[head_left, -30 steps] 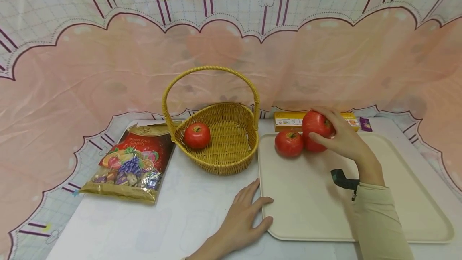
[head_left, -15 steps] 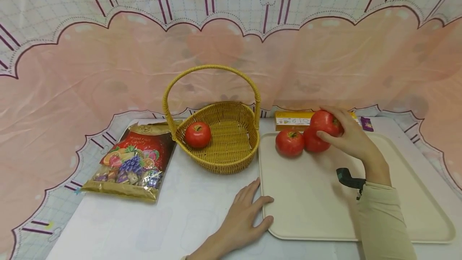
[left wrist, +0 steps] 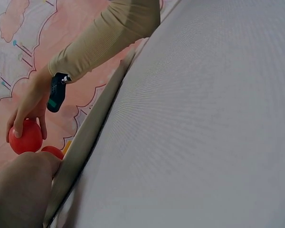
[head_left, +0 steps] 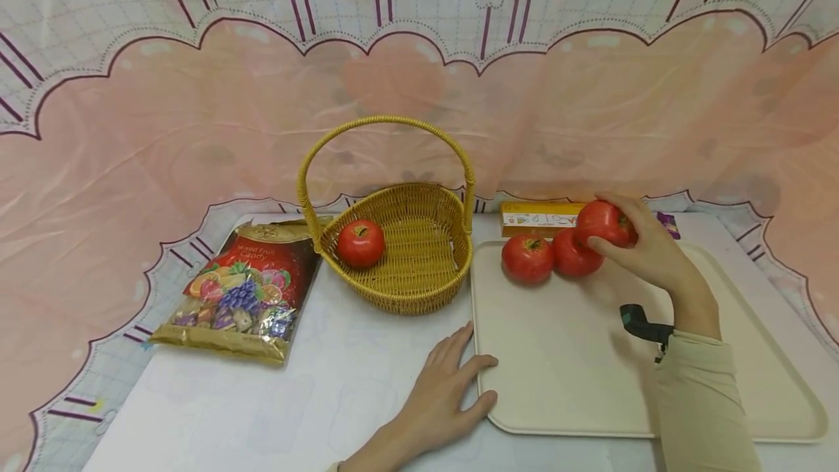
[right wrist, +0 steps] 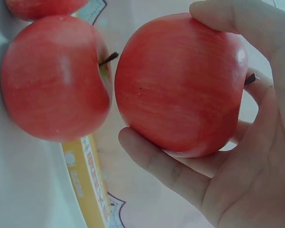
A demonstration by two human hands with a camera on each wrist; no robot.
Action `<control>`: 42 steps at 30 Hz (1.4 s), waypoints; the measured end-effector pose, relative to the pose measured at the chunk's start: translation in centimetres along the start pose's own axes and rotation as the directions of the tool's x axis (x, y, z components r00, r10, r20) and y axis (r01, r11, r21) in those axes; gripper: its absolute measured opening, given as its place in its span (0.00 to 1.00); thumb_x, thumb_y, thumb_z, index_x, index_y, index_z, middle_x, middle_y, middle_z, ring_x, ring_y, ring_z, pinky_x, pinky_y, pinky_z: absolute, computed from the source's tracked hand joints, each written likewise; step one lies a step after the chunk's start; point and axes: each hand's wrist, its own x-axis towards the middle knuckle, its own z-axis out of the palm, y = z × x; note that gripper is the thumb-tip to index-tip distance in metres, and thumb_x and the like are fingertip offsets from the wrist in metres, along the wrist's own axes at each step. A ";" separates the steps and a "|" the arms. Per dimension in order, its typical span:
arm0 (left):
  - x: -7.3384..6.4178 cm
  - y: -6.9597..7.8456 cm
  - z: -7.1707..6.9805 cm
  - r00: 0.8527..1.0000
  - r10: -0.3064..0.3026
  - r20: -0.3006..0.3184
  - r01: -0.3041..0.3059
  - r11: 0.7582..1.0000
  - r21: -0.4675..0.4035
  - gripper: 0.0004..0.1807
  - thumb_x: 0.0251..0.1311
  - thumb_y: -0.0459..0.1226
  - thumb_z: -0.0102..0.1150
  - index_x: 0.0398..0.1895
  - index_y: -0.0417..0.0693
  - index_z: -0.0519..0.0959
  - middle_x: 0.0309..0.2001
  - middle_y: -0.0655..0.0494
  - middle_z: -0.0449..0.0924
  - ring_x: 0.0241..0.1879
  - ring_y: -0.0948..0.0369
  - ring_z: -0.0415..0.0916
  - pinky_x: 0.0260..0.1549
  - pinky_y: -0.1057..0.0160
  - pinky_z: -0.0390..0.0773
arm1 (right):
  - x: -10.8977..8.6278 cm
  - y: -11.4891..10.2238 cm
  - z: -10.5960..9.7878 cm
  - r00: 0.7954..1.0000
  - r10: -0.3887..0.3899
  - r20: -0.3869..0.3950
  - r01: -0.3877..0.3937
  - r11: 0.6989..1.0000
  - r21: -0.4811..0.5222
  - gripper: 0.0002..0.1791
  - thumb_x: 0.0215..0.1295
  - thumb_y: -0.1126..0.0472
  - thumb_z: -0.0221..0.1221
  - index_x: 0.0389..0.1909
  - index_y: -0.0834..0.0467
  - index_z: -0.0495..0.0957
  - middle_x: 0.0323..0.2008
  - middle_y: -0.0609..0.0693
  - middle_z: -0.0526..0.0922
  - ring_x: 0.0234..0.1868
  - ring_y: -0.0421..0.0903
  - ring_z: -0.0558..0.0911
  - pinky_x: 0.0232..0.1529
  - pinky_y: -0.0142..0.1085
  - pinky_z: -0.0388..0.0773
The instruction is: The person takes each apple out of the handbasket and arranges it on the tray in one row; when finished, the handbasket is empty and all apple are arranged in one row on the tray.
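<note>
My right hand [head_left: 645,242] grips a red apple [head_left: 599,223], thumb on one side and fingers on the other. In the right wrist view the held apple [right wrist: 180,85] has its dark stem toward my palm. A second apple [head_left: 577,253] sits on the beige tray [head_left: 577,355], just left of and below the held one, with another apple [head_left: 527,259] beside it. My left hand [head_left: 442,399] rests at the tray's left edge, fingers extended and thumb tip over the rim. A further apple [head_left: 361,243] lies in the left side of the golden wicker basket [head_left: 406,304].
A bag of mixed fruit candy [head_left: 245,290] lies left of the basket, whose tall handle [head_left: 387,120] arches upward. Behind the tray are a yellow box [head_left: 534,218] and a small purple packet [head_left: 668,224]. A patterned cloth [head_left: 406,86] hangs along the back.
My right hand has carried the held apple to the right, uncovering more of the second apple and of the yellow box. My left hand has stayed at the tray edge.
</note>
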 end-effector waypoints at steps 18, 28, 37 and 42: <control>0.0 0.1 -0.1 1.000 -0.007 0.006 0.007 1.000 -0.011 0.18 0.64 0.52 0.49 0.55 0.62 0.72 0.72 0.44 0.54 0.71 0.50 0.55 0.64 0.46 0.62 | -0.4 1.1 -0.8 0.999 0.038 0.000 -0.038 0.999 -0.009 0.41 0.59 0.49 0.63 0.71 0.39 0.54 0.64 0.61 0.59 0.58 0.63 0.66 0.53 0.63 0.67; 0.0 0.0 0.0 1.000 0.007 -0.008 -0.007 1.000 0.002 0.18 0.64 0.52 0.49 0.55 0.62 0.72 0.71 0.44 0.55 0.70 0.50 0.56 0.64 0.46 0.62 | -0.5 2.1 -1.2 0.998 0.067 0.010 -0.067 0.998 -0.001 0.41 0.59 0.50 0.63 0.71 0.46 0.54 0.62 0.66 0.58 0.57 0.65 0.64 0.51 0.63 0.67; 0.0 0.0 0.0 1.000 -0.005 0.004 0.005 1.000 -0.009 0.18 0.64 0.52 0.48 0.55 0.62 0.72 0.72 0.44 0.54 0.71 0.50 0.55 0.64 0.47 0.61 | -0.6 2.8 -1.4 0.998 0.063 0.008 -0.063 0.998 -0.001 0.41 0.58 0.51 0.63 0.71 0.46 0.55 0.65 0.66 0.53 0.60 0.69 0.61 0.54 0.69 0.62; 0.0 0.0 0.0 1.000 -0.001 0.002 0.001 1.000 -0.010 0.17 0.64 0.52 0.48 0.55 0.62 0.72 0.71 0.44 0.54 0.71 0.50 0.55 0.64 0.46 0.62 | -0.7 3.2 -1.5 0.998 0.056 0.013 -0.056 0.998 0.000 0.41 0.59 0.54 0.63 0.71 0.50 0.55 0.66 0.67 0.50 0.61 0.71 0.59 0.54 0.71 0.61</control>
